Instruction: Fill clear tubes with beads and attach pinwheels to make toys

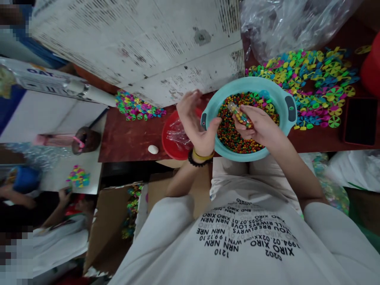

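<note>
My right hand [257,127] is closed around a small clear tube filled with coloured beads [239,114], held over a teal bowl [283,102]. The bowl holds a heap of small multicoloured beads [230,132] and a few plastic pinwheels. My left hand [194,120] hovers at the bowl's left rim with its fingers stretched out and nothing in them. A yellow band and a black bead bracelet ring its wrist. Under the left hand sits a red bowl [166,139] with clear plastic bags inside.
Many bright plastic pinwheels [314,79] lie on the brown table behind the bowl, and a smaller pile [133,107] lies at left. Newspaper [142,43] and a clear plastic bag [282,23] cover the far side. A phone [360,120] lies at right. Another person sits lower left.
</note>
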